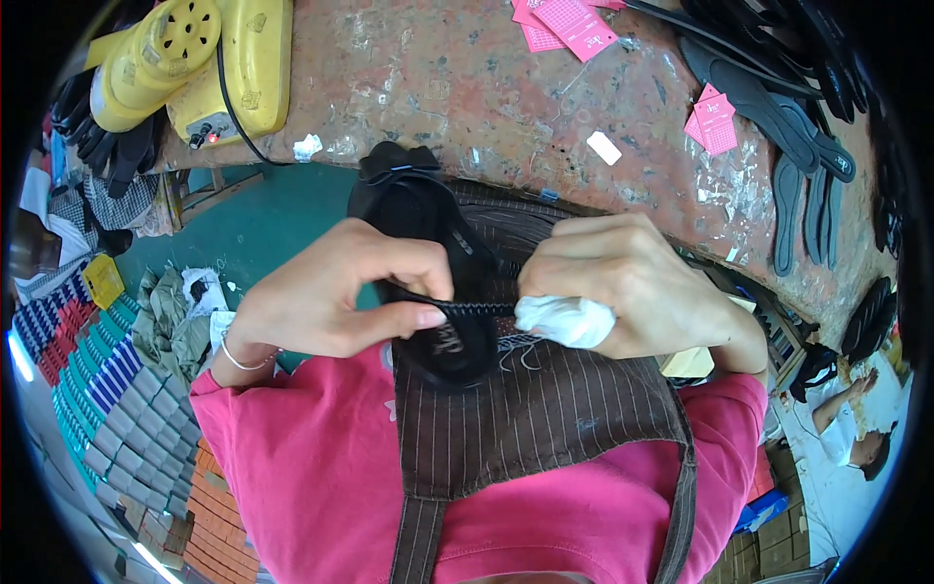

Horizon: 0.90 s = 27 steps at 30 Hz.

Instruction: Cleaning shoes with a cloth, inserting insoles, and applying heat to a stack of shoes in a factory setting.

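A black sandal (418,206) with a bow at its far end rests on my lap, against my brown striped apron (525,419). My left hand (336,292) pinches one end of its thin black ridged strap (482,310) between thumb and forefinger, above the insole. At the strap's other end, my right hand (623,277) is closed on a bunched white cloth (564,322). The cloth meets the strap, which is stretched roughly level between both hands. My right fingertips are hidden behind the cloth and knuckles.
Ahead is a worn, stained worktable (418,78). A yellow machine (243,73) with a black cord stands at its left. Pink tags (574,27), a white label (603,148) and dark insoles (786,209) lie on it. Stacked boxes (146,457) are at left; another person (848,438) is far right.
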### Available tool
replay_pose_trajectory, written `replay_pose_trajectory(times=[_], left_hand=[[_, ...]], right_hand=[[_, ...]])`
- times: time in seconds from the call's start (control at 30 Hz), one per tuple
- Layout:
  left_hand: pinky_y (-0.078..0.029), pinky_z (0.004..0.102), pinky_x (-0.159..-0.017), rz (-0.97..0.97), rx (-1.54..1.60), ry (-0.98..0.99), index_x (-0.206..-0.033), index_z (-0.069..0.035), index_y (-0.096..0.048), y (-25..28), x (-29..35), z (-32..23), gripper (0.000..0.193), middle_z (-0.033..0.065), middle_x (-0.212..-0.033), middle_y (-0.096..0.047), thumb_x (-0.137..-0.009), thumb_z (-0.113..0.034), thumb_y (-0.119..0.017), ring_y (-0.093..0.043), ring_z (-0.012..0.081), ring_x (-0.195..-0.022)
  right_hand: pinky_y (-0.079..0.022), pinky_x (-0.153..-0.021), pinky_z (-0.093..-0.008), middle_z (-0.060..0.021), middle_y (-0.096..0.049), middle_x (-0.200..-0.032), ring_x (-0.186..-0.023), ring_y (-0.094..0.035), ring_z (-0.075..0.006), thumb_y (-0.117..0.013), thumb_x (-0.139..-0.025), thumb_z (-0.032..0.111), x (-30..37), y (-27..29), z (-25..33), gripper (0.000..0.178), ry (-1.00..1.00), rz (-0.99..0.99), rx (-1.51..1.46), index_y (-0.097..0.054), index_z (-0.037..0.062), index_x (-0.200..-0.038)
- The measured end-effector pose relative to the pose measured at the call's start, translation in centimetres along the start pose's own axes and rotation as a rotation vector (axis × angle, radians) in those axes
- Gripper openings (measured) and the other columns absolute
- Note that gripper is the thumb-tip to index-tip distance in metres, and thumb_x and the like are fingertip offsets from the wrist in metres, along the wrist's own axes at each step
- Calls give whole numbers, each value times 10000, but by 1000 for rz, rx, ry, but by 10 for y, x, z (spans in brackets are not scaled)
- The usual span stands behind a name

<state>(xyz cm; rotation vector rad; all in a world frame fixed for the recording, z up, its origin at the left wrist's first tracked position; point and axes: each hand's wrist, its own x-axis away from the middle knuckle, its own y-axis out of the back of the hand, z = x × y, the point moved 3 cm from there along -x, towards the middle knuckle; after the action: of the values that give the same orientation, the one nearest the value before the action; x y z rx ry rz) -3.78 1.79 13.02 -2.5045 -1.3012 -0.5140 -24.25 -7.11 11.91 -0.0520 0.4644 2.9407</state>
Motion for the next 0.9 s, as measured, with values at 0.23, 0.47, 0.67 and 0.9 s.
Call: replay_pose_trajectory(times=[0.23, 0.47, 0.67, 0.9], left_hand=[[-443, 364, -588, -10, -201, -118, -778, -3, -607, -21, -17, -5, 253, 126, -732, -574, -860, -211, -725, -586, 328, -677], [-350, 390, -537, 78, -171, -214, -706, -26, -516, -15, 0, -13, 298, 100, -649, -421, -903, -185, -673, -471, 286, -593], [-374, 382, -682, 114, -267, -307, -706, -60, -564, -12, 10, -9, 242, 46, -678, -493, -876, -181, -687, -491, 247, -724], [-392, 373, -762, 122, -155, -224, -780, -61, -614, -11, 1, 6, 195, 61, -717, -514, -909, -206, -642, -505, 267, -747]], right_hand=[[-491, -645, -428, -103, -599, -796, -787, -623, -308, -709, -650, 67, -12, -1, 3, 259, 11, -22, -17, -594, 41, -880], [-492, -636, -422, -97, -588, -817, -796, -634, -299, -690, -693, 120, 2, 7, 5, 194, -9, 78, -34, -611, 44, -853], [-497, -660, -424, -115, -607, -887, -835, -636, -322, -671, -672, 53, 9, -2, 11, 300, -21, 112, -40, -621, 16, -965], [-516, -732, -409, -127, -642, -973, -909, -646, -334, -658, -662, -8, 3, 4, -2, 427, -15, 58, -173, -638, 26, -1087]])
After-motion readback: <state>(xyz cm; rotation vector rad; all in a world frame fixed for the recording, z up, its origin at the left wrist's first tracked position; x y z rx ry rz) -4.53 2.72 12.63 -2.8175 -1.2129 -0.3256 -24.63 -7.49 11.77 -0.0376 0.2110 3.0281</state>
